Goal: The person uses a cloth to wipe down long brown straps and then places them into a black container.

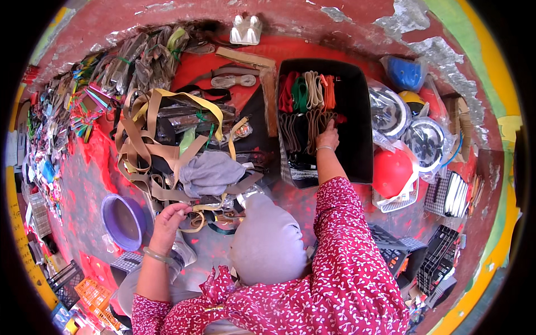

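- Left hand (167, 219): low left of the view, fingers curled closed on a tan elastic strap (196, 215); the pinch sits on a loop end just beside the palm
- Tan elastic strap: runs from that grip rightward into the tangled strap heap (162, 145) on the red mat (89, 167); the length beyond the hand lies slack
- Right hand (328, 138): reaching forward into the black tray (363, 111), fingers bent down and resting on the brown band bundles (312, 125); whether they pinch a band or merely press on it cannot be told
- Brown band bundles: lie in the left half of the tray, just below a row of red, green, beige and orange bands (304, 89)
- Handling judgement: the straps and bands look light, soft and limp, with no stiffness to hold a shape; likely to snag in the heap rather than slip; not fragile
- Hold points, judged: a loop end or folded middle for a single strap; the tied waist of a bundle for the bands
- Grey cloth (209, 172): lies on the heap, near the left hand but apart from it
- Purple bowl (124, 221): on the mat, left of the left hand, not touching
- Red helmet (392, 170): right of the tray, beside wrapped round items (388, 110)
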The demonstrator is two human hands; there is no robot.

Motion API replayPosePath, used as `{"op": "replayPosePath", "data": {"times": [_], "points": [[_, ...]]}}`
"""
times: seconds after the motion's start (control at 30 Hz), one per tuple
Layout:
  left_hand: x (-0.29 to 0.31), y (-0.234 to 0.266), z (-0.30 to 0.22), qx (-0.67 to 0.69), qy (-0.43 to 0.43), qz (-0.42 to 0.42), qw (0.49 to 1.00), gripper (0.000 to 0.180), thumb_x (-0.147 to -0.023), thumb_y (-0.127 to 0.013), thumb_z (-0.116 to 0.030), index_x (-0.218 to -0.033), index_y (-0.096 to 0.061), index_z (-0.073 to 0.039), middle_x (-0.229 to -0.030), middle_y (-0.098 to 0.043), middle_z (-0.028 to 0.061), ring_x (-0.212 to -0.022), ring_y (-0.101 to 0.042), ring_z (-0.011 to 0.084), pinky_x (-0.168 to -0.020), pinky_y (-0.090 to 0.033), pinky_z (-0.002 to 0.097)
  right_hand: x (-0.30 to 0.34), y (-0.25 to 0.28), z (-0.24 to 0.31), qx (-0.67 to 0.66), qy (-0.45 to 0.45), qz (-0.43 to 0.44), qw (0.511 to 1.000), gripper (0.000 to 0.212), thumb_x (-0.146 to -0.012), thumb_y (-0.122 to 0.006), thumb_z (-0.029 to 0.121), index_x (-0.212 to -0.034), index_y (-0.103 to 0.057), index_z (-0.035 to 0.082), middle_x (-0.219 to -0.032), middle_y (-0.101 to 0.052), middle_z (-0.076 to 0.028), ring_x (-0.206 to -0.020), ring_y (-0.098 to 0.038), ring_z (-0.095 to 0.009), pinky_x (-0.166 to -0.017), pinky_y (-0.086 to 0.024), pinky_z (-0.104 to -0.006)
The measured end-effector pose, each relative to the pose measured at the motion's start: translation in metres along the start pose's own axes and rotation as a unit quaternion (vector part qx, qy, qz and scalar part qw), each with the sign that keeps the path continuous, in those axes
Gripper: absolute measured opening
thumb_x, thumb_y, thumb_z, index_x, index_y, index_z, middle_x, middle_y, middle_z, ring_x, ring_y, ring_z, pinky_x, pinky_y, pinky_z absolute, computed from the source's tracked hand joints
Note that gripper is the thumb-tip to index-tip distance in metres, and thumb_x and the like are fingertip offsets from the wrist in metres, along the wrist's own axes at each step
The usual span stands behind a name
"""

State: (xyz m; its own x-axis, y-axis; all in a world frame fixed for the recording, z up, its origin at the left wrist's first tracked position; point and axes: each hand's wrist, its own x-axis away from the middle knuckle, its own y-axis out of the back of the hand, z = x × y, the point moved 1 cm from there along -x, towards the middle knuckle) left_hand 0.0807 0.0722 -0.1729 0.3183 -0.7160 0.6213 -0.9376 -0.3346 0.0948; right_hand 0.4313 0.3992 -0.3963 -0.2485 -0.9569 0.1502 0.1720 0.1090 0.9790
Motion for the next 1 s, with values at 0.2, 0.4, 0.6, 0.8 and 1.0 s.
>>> {"op": "replayPosePath", "data": {"times": [0.2,0.4,0.6,0.8,1.0], "points": [[-0.007,-0.004,0.004,-0.029,-0.005,0.027,0.999,0.021,-0.085,-0.048,-0.011,-0.102,-0.055,-0.001,-0.096,-0.061,0.0073,-0.092,-0.055,0.0120,-0.077,-0.041,0.0228,-0.075,-0.029,-0.045,-0.030,0.029,0.291,0.956,0.063,-0.079,-0.052,0.025,-0.135,-0.025,0.016,-0.125,-0.044,-0.017,-0.117,-0.041,-0.030,-0.092,-0.038,-0.0356],[0.004,-0.002,0.009,-0.018,0.011,0.017,1.000,0.021,-0.085,-0.047,-0.011,-0.102,-0.055,-0.001,-0.097,-0.061,0.0073,-0.090,-0.055,0.0113,-0.077,-0.040,0.0225,-0.076,0.012,-0.064,-0.190,0.023,0.309,0.932,0.062,-0.081,-0.052,0.034,-0.132,-0.031,0.006,-0.132,-0.038,-0.013,-0.122,-0.037,-0.024,-0.096,-0.033,-0.0312],[0.008,-0.004,0.009,-0.007,0.018,0.014,1.000,0.020,-0.085,-0.048,-0.011,-0.101,-0.056,-0.002,-0.096,-0.061,0.0061,-0.090,-0.055,0.0105,-0.077,-0.040,0.0222,-0.057,0.003,-0.056,-0.117,0.080,0.267,0.953,0.062,-0.077,-0.056,0.032,-0.131,-0.034,0.010,-0.122,-0.048,-0.015,-0.113,-0.047,-0.026,-0.092,-0.038,-0.0318],[0.007,-0.002,0.011,0.000,0.019,0.018,1.000,0.019,-0.086,-0.047,-0.006,-0.101,-0.055,0.001,-0.096,-0.060,0.0065,-0.092,-0.055,0.0122,-0.083,-0.041,0.0234,-0.035,-0.016,-0.033,-0.033,-0.065,0.247,0.966,0.073,-0.073,-0.054,0.025,-0.136,-0.019,0.028,-0.121,-0.048,-0.018,-0.113,-0.046,-0.029,-0.095,-0.036,-0.0360],[0.005,-0.004,0.016,0.006,0.022,0.010,1.000,0.017,-0.087,-0.047,-0.007,-0.100,-0.055,0.001,-0.095,-0.060,0.0059,-0.090,-0.055,0.0110,-0.081,-0.042,0.0227,-0.022,0.002,-0.022,-0.013,-0.044,0.222,0.974,0.070,-0.074,-0.055,0.025,-0.136,-0.022,0.023,-0.116,-0.051,-0.020,-0.108,-0.049,-0.031,-0.092,-0.039,-0.0357]]}}
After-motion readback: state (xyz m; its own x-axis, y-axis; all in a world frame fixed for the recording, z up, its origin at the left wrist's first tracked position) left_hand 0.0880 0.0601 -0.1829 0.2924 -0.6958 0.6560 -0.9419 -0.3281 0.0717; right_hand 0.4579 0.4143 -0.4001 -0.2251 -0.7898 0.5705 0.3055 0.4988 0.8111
